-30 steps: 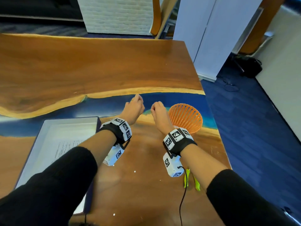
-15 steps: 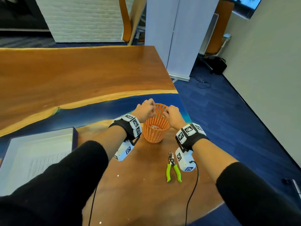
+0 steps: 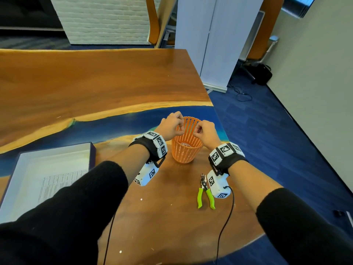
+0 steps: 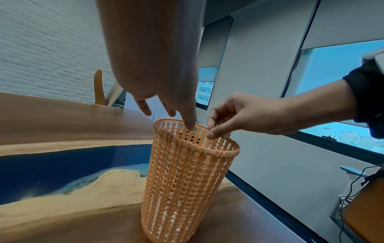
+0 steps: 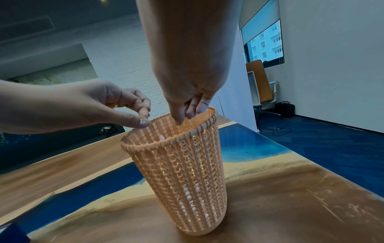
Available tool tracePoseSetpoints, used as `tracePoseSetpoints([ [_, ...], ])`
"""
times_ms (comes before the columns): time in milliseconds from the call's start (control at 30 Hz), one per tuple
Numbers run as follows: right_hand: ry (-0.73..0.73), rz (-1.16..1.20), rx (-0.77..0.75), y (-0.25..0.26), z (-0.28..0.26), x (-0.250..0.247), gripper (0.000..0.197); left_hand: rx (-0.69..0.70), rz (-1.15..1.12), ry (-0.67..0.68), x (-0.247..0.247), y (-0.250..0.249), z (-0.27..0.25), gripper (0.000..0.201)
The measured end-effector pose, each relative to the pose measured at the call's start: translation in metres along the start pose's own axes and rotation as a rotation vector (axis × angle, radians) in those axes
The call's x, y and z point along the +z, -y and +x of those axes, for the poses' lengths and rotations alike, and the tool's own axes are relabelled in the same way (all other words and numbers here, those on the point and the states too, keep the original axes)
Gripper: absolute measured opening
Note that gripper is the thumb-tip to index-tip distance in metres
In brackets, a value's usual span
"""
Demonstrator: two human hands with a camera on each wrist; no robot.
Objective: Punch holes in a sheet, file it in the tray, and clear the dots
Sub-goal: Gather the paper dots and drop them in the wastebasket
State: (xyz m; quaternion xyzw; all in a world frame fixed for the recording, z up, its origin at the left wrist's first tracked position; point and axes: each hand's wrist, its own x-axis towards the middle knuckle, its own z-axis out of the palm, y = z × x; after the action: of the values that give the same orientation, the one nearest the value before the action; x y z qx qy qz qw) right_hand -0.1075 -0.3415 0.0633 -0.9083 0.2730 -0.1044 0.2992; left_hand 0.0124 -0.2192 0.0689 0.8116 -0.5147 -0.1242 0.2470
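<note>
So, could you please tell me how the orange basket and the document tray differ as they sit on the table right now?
The orange basket is a tall, round, perforated cup; the document tray is a low, flat rectangle with solid walls. Both hands, the left hand and the right hand, hover at the basket's rim, while nothing touches the tray. The tray holds a printed sheet; the basket holds small white bits. Both rest upright on the wooden table.

No legible text is found. Printed lines are seen on the sheet (image 3: pixel 57 182) in the tray (image 3: pixel 11 180), too small to be read; black-and-white coded markers are carried on the wrist bands (image 3: pixel 223 151).
</note>
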Motion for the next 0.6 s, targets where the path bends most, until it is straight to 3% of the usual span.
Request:
tracePoseSetpoints([
  [200,-0.006,0.007,-0.019,-0.001,-0.002,-0.001,0.018,0.001,-0.017,0.029,0.003,-0.004,0.001,0.013],
  [367,-0.032,0.016,-0.028,0.004,-0.006,-0.001,0.006,-0.015,-0.052,-0.014,0.005,-0.002,-0.003,0.010],
  [500,-0.119,0.009,-0.145,0.027,-0.011,0.004,0.019,-0.059,-0.067,-0.113,0.005,0.010,-0.024,0.025],
  [600,-0.109,-0.003,-0.302,0.050,-0.025,0.023,0.017,-0.105,-0.100,-0.183,0.012,0.038,-0.063,0.016],
])
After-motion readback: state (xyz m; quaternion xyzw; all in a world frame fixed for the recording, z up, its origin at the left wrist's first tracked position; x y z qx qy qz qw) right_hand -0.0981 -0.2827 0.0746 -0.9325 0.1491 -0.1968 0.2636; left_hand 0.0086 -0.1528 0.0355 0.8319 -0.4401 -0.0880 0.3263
